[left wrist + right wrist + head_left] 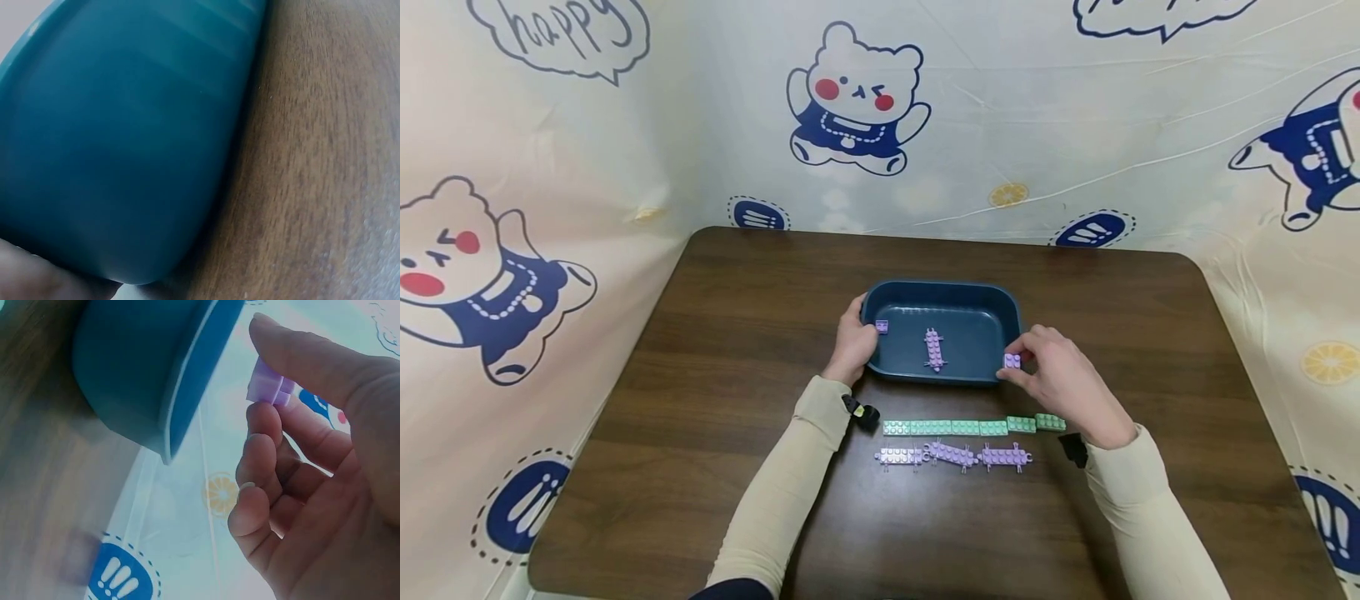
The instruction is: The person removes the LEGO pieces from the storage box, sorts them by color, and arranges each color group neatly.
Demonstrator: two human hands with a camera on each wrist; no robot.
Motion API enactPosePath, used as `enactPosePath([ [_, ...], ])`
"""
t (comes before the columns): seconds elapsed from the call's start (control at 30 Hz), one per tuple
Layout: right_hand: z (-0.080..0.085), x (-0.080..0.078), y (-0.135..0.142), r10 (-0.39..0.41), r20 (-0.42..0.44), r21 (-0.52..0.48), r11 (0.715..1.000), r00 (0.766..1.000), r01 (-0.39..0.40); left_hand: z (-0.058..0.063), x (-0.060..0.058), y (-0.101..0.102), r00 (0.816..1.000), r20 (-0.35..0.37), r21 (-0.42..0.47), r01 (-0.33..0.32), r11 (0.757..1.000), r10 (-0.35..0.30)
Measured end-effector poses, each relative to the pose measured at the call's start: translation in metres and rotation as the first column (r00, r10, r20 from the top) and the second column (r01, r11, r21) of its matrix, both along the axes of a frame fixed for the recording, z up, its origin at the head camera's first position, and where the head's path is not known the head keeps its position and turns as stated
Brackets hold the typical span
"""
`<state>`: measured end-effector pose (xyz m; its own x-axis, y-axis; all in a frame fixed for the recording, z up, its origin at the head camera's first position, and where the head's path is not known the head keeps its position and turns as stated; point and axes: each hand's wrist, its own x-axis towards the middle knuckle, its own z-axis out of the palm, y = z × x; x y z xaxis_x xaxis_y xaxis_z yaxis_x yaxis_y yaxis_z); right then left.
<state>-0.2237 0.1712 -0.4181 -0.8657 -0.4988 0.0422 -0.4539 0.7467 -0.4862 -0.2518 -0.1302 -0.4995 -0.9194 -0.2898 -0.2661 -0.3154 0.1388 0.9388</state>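
Note:
My left hand [853,343] grips the left end of a dark blue rectangular tray [940,377], thumb over the rim. The tray's outer wall [125,137] fills much of the left wrist view. Just beside that thumb, a small purple building brick [882,327] shows inside the tray. A longer purple brick piece with side prongs [933,350] lies on the tray's floor. Over the tray's right front corner, my right hand [1063,375] pinches another small purple brick [267,383] between thumb and fingers, its studs showing in the right wrist view.
In front of the tray runs a row of joined green bricks [966,428], its right end slightly offset. Nearer me lies a chain of three purple pronged pieces [953,455]. All stand on a brown wooden table [737,333], with a printed cloth [1000,100] hanging behind.

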Motion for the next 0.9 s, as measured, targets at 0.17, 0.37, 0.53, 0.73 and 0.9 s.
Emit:
enactPosePath([
  [0.17,0.001,0.013,0.01,-0.013,-0.015,-0.007,1.0,1.0,0.013,0.0,0.0,0.0,1.0,0.001,0.005,0.002,1.0,-0.002],
  [0.37,-0.004,0.03,0.024,-0.032,-0.032,0.007,0.999,0.999,0.032,-0.001,0.001,0.0,1.0,-0.004,0.005,0.004,1.0,-0.003],
  [0.53,-0.008,0.04,0.03,-0.043,-0.025,0.015,0.999,0.999,0.043,-0.002,0.001,-0.001,1.0,-0.008,0.006,-0.001,1.0,0.001],
  [0.73,-0.012,0.048,0.031,-0.062,-0.015,0.025,0.998,0.998,0.063,-0.002,0.001,-0.001,1.0,-0.002,0.007,0.004,1.0,-0.004],
  [0.9,-0.014,0.053,0.033,-0.066,-0.017,0.033,0.997,0.998,0.066,-0.002,0.001,0.0,1.0,-0.006,0.011,0.002,1.0,-0.002],
])
